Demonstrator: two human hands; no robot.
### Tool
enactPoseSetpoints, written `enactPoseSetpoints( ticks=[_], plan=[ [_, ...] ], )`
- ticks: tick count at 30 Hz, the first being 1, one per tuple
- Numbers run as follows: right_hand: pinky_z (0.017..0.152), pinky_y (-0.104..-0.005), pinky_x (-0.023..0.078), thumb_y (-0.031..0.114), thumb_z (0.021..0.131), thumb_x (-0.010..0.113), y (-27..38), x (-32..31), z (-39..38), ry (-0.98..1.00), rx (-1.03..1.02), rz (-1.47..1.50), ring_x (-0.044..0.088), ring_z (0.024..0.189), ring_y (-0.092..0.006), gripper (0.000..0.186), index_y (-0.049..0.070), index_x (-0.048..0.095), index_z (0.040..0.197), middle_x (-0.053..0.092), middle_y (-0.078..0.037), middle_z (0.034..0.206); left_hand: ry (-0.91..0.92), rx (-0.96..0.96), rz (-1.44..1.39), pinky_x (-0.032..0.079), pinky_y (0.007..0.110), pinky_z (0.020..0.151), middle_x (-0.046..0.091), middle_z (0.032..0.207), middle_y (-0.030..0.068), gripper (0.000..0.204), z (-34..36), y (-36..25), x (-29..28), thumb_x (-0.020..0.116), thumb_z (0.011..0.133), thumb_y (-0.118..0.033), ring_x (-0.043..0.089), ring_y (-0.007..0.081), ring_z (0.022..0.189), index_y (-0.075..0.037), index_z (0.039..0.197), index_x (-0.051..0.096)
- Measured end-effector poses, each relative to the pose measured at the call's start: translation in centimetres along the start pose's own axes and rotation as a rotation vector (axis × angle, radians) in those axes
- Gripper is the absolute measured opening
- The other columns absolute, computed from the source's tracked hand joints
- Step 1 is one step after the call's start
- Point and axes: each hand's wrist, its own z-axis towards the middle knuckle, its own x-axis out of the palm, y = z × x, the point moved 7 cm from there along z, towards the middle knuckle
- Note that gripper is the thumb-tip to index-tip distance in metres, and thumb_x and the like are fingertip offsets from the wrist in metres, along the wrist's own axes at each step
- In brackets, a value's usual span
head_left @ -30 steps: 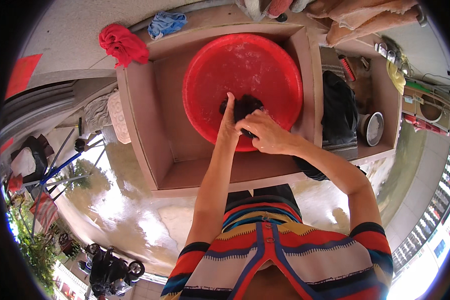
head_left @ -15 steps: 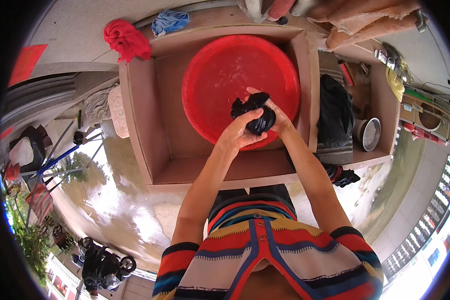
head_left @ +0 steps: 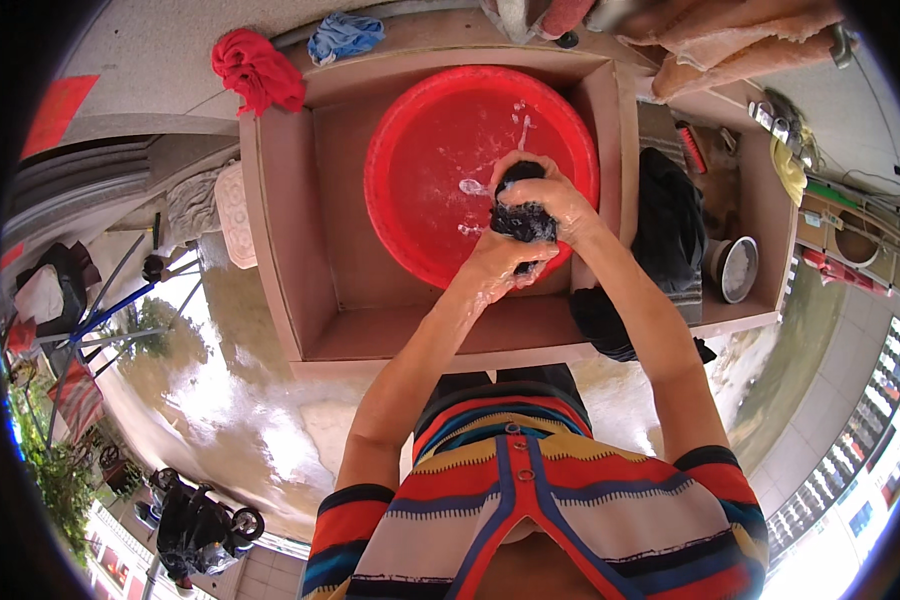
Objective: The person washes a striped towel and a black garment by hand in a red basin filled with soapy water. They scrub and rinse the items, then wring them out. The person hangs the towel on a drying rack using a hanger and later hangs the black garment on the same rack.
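At the far left, a crumpled red cloth [head_left: 258, 72] hangs over the back corner of the brownish trough [head_left: 278, 235], and a blue cloth [head_left: 345, 38] lies just beside it on the ledge. Next, inside the trough's large compartment, sits a round red basin [head_left: 377, 180], with splashes and pale froth showing within it.

The left hand [head_left: 502, 262] closes round the lower end of a wet, bunched dark cloth [head_left: 520, 222], which is held over the right part of the basin. The right hand [head_left: 560, 203] wraps the upper end, fingers curled over it. Both look firmly closed on it, and the step in hand appears to be rubbing or squeezing the cloth between them. The next move seems to call for keeping both grips close together and over the basin, so that the water drains back inside.

Further right, a black garment [head_left: 600, 325] drapes over the trough's front edge beneath the right forearm. Beyond the dividing wall lies a black bundle [head_left: 670, 215], then a red brush [head_left: 691, 147] and a tilted metal bowl [head_left: 740, 270].
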Motion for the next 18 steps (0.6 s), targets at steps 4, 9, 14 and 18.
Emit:
enactPoseSetpoints(
  ticks=[4, 9, 14, 18],
  plan=[
    [0.066, -0.0359, 0.049, 0.005, 0.063, 0.059, -0.6, -0.1, 1.4, -0.214, -0.193, -0.798, 0.06, 0.069, -0.0267, 0.016, 0.007, 0.059, 0.079, 0.06, -0.01, 0.071, -0.358, 0.233, 0.314, 0.031, 0.022, 0.035, 0.053, 0.061, 0.0017, 0.016, 2.5, 0.5, -3.1, 0.069, 0.071, -0.01, 0.047, 0.0084, 0.043, -0.006, 0.077, 0.054],
    [0.07, -0.0402, 0.048, 0.005, 0.062, 0.061, -3.9, -1.0, 1.2, -0.383, -0.152, -1.026, 0.059, 0.089, -0.0342, 0.026, 0.01, 0.057, 0.087, 0.061, -0.013, 0.095, -0.453, 0.216, 0.764, 0.041, 0.026, 0.044, 0.059, 0.069, 0.0057, 0.023, 5.5, 3.5, -7.9, 0.065, 0.078, -0.027, 0.055, 0.0149, 0.056, -0.005, 0.083, 0.059],
    [0.085, -0.0351, 0.044, 0.019, 0.072, 0.067, -2.8, -0.4, -2.3, 0.291, 0.191, 0.058, 0.051, 0.11, -0.0248, 0.084, 0.019, 0.02, 0.141, 0.05, -0.014, 0.122, 0.157, -0.29, -0.505, 0.028, 0.019, 0.041, 0.045, 0.066, 0.0019, 0.032, -0.9, 4.8, -2.1, 0.059, 0.084, -0.034, 0.038, 0.0081, 0.047, -0.01, 0.103, 0.053],
    [0.091, -0.0407, 0.042, 0.037, 0.072, 0.072, -5.8, -0.6, -3.9, 0.392, -0.075, 0.655, 0.045, 0.116, -0.0277, 0.099, 0.022, 0.006, 0.145, 0.045, -0.013, 0.128, 0.643, -0.321, -0.989, 0.034, 0.019, 0.045, 0.041, 0.07, -0.0008, 0.041, -3.4, 5.0, 3.0, 0.057, 0.085, -0.041, 0.039, 0.0069, 0.053, -0.011, 0.113, 0.053]
  ],
)
